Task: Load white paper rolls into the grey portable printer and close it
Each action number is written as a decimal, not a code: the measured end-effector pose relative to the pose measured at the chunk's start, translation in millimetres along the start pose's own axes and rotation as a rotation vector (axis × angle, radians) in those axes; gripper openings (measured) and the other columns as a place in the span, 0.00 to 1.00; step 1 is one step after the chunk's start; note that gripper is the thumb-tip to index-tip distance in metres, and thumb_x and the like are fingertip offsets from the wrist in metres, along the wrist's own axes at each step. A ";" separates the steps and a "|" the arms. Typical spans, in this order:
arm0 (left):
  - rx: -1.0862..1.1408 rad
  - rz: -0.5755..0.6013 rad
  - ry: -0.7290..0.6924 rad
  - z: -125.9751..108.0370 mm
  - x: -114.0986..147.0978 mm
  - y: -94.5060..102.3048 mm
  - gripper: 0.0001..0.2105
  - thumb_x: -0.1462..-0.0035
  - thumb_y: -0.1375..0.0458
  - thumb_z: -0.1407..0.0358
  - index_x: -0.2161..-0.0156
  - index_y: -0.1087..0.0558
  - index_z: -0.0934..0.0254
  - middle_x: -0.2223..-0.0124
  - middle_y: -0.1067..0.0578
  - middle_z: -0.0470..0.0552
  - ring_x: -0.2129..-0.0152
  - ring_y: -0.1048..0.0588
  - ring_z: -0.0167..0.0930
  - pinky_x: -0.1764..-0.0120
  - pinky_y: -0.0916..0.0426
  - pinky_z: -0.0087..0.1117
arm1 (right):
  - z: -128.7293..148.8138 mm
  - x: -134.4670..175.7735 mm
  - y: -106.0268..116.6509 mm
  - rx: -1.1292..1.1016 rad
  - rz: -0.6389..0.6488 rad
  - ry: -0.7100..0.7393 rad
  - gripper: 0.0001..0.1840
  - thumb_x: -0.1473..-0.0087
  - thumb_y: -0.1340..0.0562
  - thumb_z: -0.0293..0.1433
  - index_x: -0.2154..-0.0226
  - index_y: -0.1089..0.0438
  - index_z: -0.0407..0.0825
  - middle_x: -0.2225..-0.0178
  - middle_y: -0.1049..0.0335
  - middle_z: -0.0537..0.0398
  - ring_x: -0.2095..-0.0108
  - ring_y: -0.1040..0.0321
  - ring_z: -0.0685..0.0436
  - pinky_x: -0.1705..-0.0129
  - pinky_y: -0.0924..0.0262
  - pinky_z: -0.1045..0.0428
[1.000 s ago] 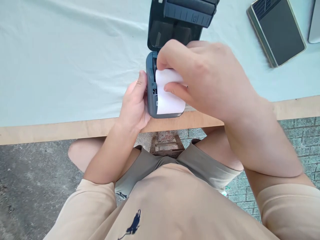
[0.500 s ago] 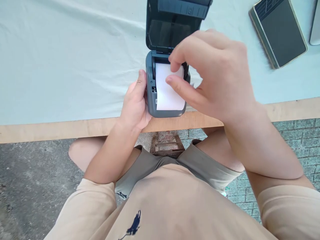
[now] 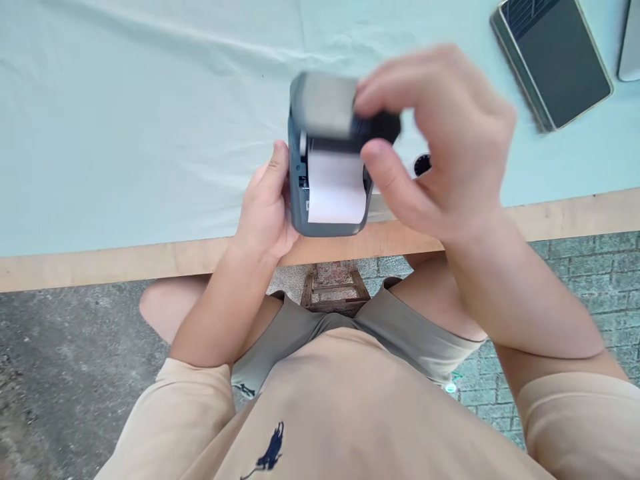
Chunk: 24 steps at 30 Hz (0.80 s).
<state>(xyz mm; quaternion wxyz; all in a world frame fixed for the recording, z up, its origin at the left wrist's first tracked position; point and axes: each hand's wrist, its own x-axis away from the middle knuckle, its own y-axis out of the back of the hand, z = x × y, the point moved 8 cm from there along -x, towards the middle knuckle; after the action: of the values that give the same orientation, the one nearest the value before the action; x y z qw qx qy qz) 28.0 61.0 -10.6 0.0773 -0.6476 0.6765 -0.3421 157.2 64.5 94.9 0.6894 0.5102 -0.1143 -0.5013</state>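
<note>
A small dark label printer (image 3: 299,212) is held at the table's front edge. My left hand (image 3: 265,207) grips its left side, thumb along the edge and fingers underneath. White paper (image 3: 335,187) lies over the printer's front, coming from inside it. The printer's lid (image 3: 325,103) is half lowered above the paper and blurred by motion. My right hand (image 3: 440,133) has its fingers on the lid's right side, with the thumb just below the lid's edge. The lid hides the rear of the paper compartment.
At the upper right a phone-like device (image 3: 560,63) with a dark screen lies on the pale tablecloth (image 3: 150,133). A grey object (image 3: 631,53) is cut off at the right border. A small black round thing (image 3: 423,164) shows behind my right hand. The table has a wooden edge (image 3: 100,265).
The lid has swung from upright down toward the printer body. My right hand has left the paper and moved up and right onto the lid. My left hand keeps its hold.
</note>
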 end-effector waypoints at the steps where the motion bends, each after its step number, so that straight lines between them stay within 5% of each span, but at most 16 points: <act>1: 0.004 -0.025 0.018 -0.6 0.6 0.6 0.18 0.34 0.53 0.53 0.62 0.24 0.60 0.61 0.20 0.48 0.46 0.27 0.37 0.49 0.27 0.36 | 2.0 -0.5 1.5 -0.009 -0.037 0.036 0.09 0.40 0.46 0.37 0.62 0.32 0.55 0.55 0.29 0.54 0.50 0.33 0.40 0.50 0.37 0.43; 4: 0.010 0.005 0.063 -2.1 4.2 -6.5 0.21 0.37 0.51 0.49 0.63 0.24 0.62 0.61 0.20 0.51 0.43 0.29 0.39 0.48 0.27 0.33 | 3.2 0.0 2.1 -0.011 -0.075 0.085 0.07 0.40 0.46 0.32 0.65 0.32 0.54 0.53 0.28 0.56 0.52 0.30 0.44 0.50 0.36 0.44; 7: 0.010 0.053 0.024 -5.2 7.2 -14.1 0.11 0.39 0.44 0.58 0.60 0.24 0.62 0.59 0.20 0.49 0.44 0.28 0.38 0.48 0.28 0.31 | 0.5 2.7 0.2 0.012 -0.054 0.072 0.06 0.41 0.45 0.31 0.65 0.32 0.55 0.53 0.27 0.57 0.51 0.30 0.44 0.49 0.35 0.44; 12: -0.029 -0.029 0.021 -2.5 6.6 -8.9 0.11 0.41 0.44 0.56 0.64 0.25 0.61 0.61 0.21 0.49 0.46 0.26 0.40 0.50 0.25 0.35 | 9.9 10.2 6.4 0.048 -0.165 0.164 0.04 0.46 0.41 0.30 0.65 0.32 0.52 0.56 0.26 0.55 0.52 0.30 0.41 0.51 0.35 0.42; 24: -0.044 0.025 -0.033 -6.2 4.7 -8.4 0.05 0.43 0.43 0.64 0.65 0.26 0.63 0.67 0.22 0.49 0.48 0.25 0.40 0.49 0.26 0.35 | 13.1 14.7 -0.4 0.095 -0.090 0.224 0.04 0.44 0.39 0.33 0.64 0.33 0.51 0.55 0.27 0.56 0.48 0.31 0.40 0.50 0.38 0.43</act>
<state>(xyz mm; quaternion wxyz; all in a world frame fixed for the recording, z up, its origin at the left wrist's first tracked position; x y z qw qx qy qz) 30.9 59.4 0.3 0.0783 -0.6461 0.6905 -0.3155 155.0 44.9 95.3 0.6496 0.5997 -0.0371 -0.4659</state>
